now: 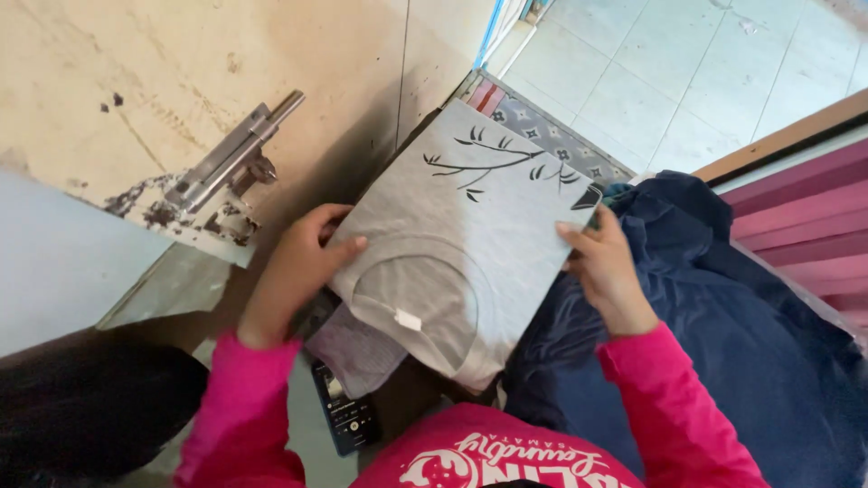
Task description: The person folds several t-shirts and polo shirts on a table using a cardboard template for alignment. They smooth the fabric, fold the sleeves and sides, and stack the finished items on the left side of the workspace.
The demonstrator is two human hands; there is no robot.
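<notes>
1. Grey folded T-shirt (470, 226), black branch print on top, round collar with a white tag toward the person; held flat between both hands above the lap.
2. Left hand (294, 271): fingers curled over the shirt's left edge, gripping it.
3. Right hand (608, 267): fingers clasping the right edge.
4. Navy garment (723, 325) lying just right of the shirt.
5. Black phone (345, 417) below it.
6. Metal door bolt (231, 158), upper left.
</notes>
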